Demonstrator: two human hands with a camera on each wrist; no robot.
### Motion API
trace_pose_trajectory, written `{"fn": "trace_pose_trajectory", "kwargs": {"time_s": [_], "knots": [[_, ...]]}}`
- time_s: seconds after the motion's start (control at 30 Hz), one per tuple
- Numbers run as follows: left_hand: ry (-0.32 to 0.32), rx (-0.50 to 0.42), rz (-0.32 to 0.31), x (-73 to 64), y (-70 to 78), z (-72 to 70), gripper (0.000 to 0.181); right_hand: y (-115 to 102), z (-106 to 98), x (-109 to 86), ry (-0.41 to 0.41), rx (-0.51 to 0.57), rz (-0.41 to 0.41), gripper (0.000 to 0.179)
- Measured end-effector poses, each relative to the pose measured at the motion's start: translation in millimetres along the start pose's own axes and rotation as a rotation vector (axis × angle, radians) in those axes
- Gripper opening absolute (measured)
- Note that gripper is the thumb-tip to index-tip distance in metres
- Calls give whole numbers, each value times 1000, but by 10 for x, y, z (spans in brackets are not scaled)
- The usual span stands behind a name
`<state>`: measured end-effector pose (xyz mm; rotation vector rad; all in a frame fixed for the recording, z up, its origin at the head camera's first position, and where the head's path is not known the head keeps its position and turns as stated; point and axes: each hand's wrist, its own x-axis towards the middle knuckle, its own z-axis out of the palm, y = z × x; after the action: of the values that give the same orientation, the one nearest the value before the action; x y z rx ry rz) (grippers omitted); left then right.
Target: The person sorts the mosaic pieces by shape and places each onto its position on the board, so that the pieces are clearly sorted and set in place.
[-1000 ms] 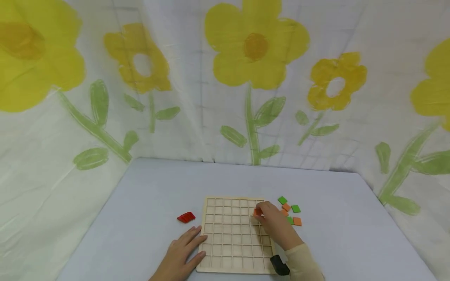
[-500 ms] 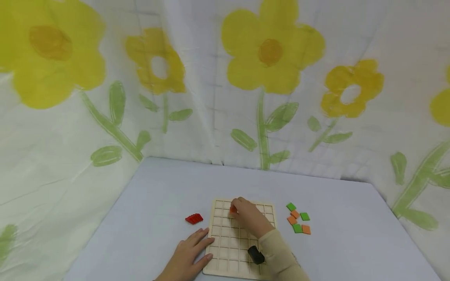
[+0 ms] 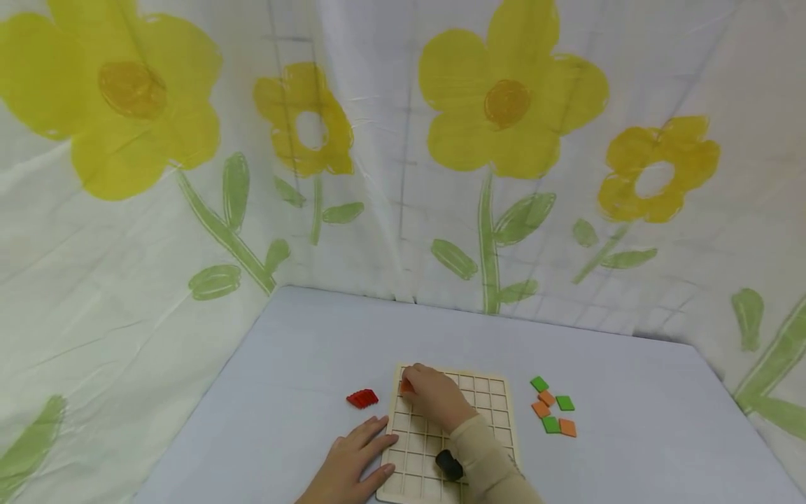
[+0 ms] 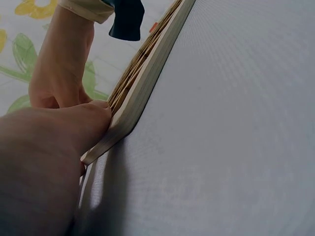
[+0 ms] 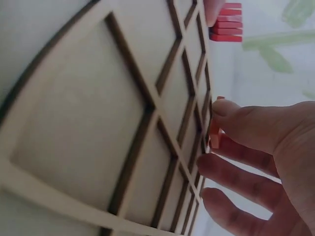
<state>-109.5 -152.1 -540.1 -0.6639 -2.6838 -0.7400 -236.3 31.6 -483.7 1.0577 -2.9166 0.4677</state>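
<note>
An orange square tile [image 3: 406, 386] is pinched between the thumb and fingers of my right hand [image 3: 436, 397]. It is at the upper left corner of a pale wooden grid board [image 3: 490, 400]; in the right wrist view the tile [image 5: 215, 130] stands on edge close to the grid. Whether it touches the cell floor I cannot tell. My left hand [image 3: 354, 458] lies with spread, fairly straight fingers against the board's left edge. The left wrist view has the left thumb [image 4: 83, 123] resting on the board's rim [image 4: 142, 88].
A leaning row of red tiles [image 3: 362, 398] lies left of the board. Right of it are scattered green tiles [image 3: 564, 403] and orange tiles [image 3: 567, 427]. A black device [image 3: 449, 465] sits at my right wrist. Behind the white table [image 3: 302, 336] hangs a flower-painted curtain [image 3: 390, 140].
My right hand has carried the orange tile leftward across the board, from its upper right side to the upper left corner. The left hand stays on the board's edge. The head view has shifted.
</note>
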Motion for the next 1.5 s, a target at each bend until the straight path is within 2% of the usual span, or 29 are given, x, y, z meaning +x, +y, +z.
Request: {"fn": "trace_pose_trajectory", "kwargs": {"time_s": [0.23, 0.4, 0.63, 0.87, 1.23, 1.4, 1.5], "knots": [[-43, -7, -35, 0, 15, -8, 39, -15, 70, 41, 75, -106, -54, 12], [-46, -2, -40, -3, 7, 2, 40, -41, 43, 41, 106, -120, -65, 13], [-22, 3, -27, 3, -3, 10, 40, 5, 59, 39, 112, -86, -64, 17], [-63, 10, -54, 21, 15, -8, 40, 48, 83, 45, 127, -64, -83, 12], [-72, 19, -62, 27, 21, 0, 40, 83, 73, 11, 115, -61, -88, 13], [-47, 19, -51, 25, 28, 0, 39, 130, -10, -61, 106, 9, -59, 16], [-35, 30, -50, 16, 24, 2, 39, 174, -160, -167, 113, 53, -39, 19]]}}
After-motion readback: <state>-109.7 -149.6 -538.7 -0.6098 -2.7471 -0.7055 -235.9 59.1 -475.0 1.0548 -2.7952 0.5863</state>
